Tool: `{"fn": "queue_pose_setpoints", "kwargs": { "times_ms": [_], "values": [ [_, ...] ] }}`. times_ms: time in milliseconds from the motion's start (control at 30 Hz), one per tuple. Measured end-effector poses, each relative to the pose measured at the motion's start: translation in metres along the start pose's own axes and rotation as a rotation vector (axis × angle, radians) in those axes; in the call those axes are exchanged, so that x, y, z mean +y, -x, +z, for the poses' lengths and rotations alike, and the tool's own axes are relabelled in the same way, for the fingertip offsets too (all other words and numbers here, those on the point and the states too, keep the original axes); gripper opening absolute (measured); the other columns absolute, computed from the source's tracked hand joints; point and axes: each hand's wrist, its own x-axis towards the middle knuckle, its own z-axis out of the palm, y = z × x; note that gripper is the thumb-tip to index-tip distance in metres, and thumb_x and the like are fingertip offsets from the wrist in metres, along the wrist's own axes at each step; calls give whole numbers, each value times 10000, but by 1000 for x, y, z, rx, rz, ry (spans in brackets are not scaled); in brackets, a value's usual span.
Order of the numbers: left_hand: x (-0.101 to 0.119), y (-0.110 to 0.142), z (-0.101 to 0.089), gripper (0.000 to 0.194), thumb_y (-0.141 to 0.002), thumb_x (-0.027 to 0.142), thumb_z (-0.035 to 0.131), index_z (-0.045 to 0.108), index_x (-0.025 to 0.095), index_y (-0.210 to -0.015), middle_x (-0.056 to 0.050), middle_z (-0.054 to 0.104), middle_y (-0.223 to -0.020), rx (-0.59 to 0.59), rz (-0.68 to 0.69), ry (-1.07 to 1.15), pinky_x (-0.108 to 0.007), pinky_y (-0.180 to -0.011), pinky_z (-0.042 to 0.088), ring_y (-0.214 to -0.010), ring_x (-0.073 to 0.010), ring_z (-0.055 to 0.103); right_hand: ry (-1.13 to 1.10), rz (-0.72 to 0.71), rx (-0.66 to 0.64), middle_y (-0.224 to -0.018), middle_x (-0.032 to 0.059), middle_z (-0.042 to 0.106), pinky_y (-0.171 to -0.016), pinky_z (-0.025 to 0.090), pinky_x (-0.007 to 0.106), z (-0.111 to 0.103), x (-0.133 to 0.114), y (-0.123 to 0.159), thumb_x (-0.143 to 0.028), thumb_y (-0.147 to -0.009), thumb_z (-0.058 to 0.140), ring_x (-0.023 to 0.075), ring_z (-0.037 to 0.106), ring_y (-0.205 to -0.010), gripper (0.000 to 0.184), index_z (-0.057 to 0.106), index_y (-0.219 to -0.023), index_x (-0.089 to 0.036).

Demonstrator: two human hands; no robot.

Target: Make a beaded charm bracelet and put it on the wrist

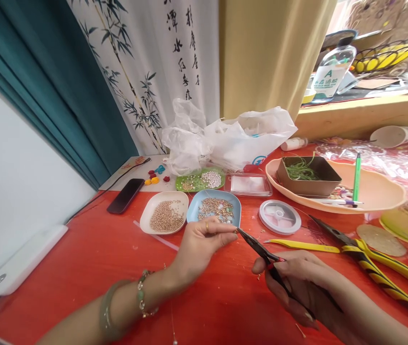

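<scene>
My right hand [297,282] is wrapped round the handles of small black needle-nose pliers [261,249]. Their tip points up and left and meets the fingertips of my left hand [204,244]. Thumb and forefinger of that hand are pinched together; what they hold is too small to make out. Just beyond the left hand lies a blue dish [191,211] of gold and pale beads, with a cream dish [146,215] of gold beads to its left. A thin strand with a small bead at its end [175,342] hangs below my left wrist.
Yellow tweezers [304,246] and large yellow-black pliers [362,258] lie to the right. Behind are a spool [280,217], a green bead tray [182,184], a peach tray [376,191] with a brown box [308,187], and plastic bags [247,139]. A phone [126,195] lies left.
</scene>
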Motion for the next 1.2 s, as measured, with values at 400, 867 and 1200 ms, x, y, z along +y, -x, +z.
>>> {"fn": "queue_pose_setpoints", "kwargs": {
  "times_ms": [400,867,1200],
  "values": [
    [2,3,0,92,-646,194,699,730,264,-696,25,445,-568,21,127,-84,-230,-561,362,-573,-87,407,3,26,-25,-507,-43,397,-394,194,186,1,-5,1,-348,-770,473,57,303,-422,260,629,-807,-144],
    [3,8,-2,133,-701,203,665,725,287,-784,21,451,-581,25,317,-223,-223,-523,379,-549,-91,428,180,8,43,-492,-55,359,-422,117,228,3,-12,1,-364,-696,523,51,214,-408,270,627,-789,-134],
    [10,13,-1,94,-702,199,659,726,252,-739,23,462,-573,44,286,-241,-227,-518,375,-543,-90,418,739,-350,355,-922,72,655,-695,484,335,-3,1,9,-455,-728,553,233,579,-828,304,674,-877,-219]
  ]
}}
